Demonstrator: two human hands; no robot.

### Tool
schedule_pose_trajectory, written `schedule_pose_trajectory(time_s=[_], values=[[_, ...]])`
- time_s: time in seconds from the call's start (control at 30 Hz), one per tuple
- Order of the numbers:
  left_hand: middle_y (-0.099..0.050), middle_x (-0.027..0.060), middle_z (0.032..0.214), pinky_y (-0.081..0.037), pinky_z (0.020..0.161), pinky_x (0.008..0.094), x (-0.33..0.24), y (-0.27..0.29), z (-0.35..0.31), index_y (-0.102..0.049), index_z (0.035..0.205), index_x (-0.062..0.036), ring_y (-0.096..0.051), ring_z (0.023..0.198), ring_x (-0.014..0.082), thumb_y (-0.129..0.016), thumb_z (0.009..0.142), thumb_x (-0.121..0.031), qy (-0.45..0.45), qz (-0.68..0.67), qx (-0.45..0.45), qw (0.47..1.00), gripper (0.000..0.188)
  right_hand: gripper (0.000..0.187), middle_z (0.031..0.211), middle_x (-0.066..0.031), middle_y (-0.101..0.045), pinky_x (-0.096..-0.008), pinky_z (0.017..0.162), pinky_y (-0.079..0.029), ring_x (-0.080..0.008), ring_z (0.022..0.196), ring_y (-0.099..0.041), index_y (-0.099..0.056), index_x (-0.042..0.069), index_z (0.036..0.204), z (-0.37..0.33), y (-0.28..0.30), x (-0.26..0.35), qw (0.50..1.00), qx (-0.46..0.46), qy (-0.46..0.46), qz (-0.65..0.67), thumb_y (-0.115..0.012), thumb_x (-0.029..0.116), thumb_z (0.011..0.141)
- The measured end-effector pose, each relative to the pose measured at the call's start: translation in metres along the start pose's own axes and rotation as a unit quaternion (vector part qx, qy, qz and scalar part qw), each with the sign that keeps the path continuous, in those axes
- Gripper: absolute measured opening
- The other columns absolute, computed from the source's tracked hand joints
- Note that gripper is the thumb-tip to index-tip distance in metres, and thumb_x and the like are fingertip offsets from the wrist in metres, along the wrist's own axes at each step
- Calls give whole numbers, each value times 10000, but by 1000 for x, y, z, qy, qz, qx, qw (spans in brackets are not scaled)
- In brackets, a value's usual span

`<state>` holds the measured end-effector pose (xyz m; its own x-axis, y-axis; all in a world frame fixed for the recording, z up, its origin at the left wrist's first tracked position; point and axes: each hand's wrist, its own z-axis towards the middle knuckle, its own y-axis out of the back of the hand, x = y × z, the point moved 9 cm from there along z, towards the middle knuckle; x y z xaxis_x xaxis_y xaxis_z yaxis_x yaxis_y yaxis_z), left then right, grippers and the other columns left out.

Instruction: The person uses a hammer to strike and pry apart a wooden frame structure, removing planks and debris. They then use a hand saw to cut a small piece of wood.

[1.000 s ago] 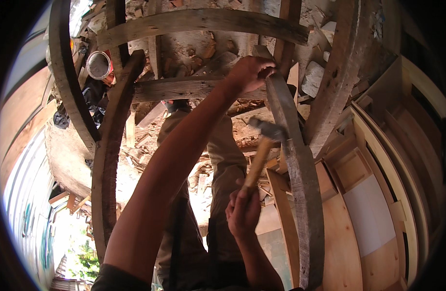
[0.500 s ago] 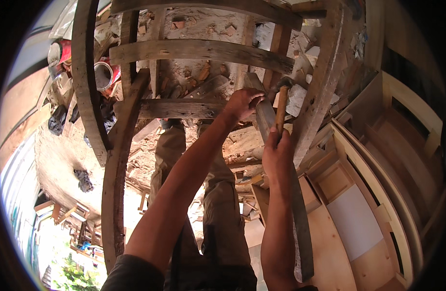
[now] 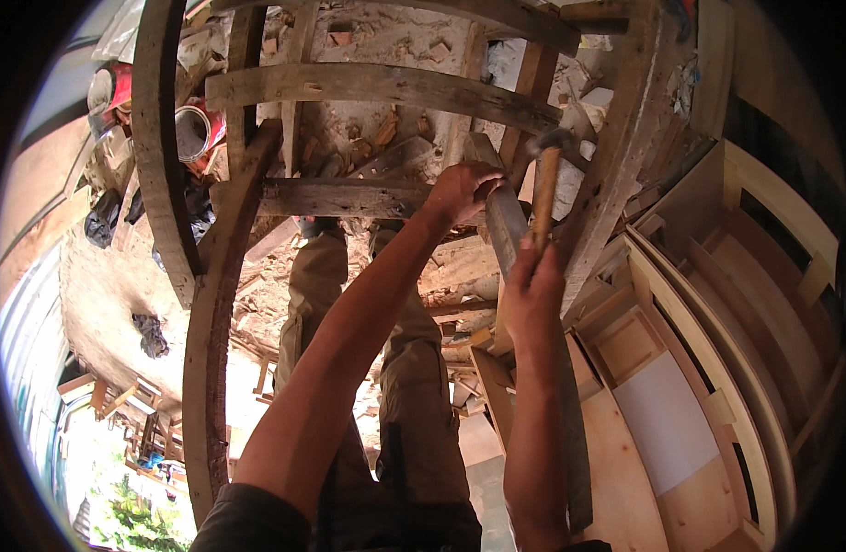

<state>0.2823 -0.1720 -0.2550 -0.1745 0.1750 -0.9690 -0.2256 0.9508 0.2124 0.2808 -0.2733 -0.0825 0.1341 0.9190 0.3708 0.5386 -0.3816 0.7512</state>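
Observation:
My right hand [image 3: 531, 293] grips the wooden handle of a hammer [image 3: 544, 191], whose metal head is raised near the top of a weathered plank [image 3: 497, 221]. My left hand [image 3: 462, 189] rests on the end of a horizontal crossbar [image 3: 340, 198] where it meets that plank, fingers pinched at the joint. Both pieces belong to an old wooden frame of curved beams and slats [image 3: 211, 304]. My legs in khaki trousers [image 3: 414, 396] stand below the frame.
Rubble and broken wood scraps [image 3: 377, 129] cover the ground under the frame. A red-and-white can [image 3: 195, 132] lies at upper left. New pale plywood panels and curved boards [image 3: 708, 368] stand to the right. A dark rag [image 3: 151, 333] lies on the ground at left.
The hammer was low and away from the frame a second ago; my right hand has swung it up beside the plank. My left hand stays at the joint. The view has shifted downward.

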Motion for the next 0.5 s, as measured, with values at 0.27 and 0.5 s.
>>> schedule_pose_trajectory(time_s=[0.27,0.5], values=[[-709,114,935,-539,741,400,-2,2,-5,-709,989,-73,-678,850,314,-627,868,-111,-1,-22,-17,1000,150,349,719,-187,-536,-441,650,-429,-331,663,-542,-535,-38,967,1,6,9,999,-26,2,34,-426,288,1028],[-704,117,944,-536,756,398,1,-1,-11,-704,993,-60,-674,872,316,-624,872,-108,37,-39,-11,998,153,379,732,-220,-553,-449,646,-430,-357,672,-559,-525,-35,940,2,2,5,1000,-3,-9,6,-432,324,1022]])
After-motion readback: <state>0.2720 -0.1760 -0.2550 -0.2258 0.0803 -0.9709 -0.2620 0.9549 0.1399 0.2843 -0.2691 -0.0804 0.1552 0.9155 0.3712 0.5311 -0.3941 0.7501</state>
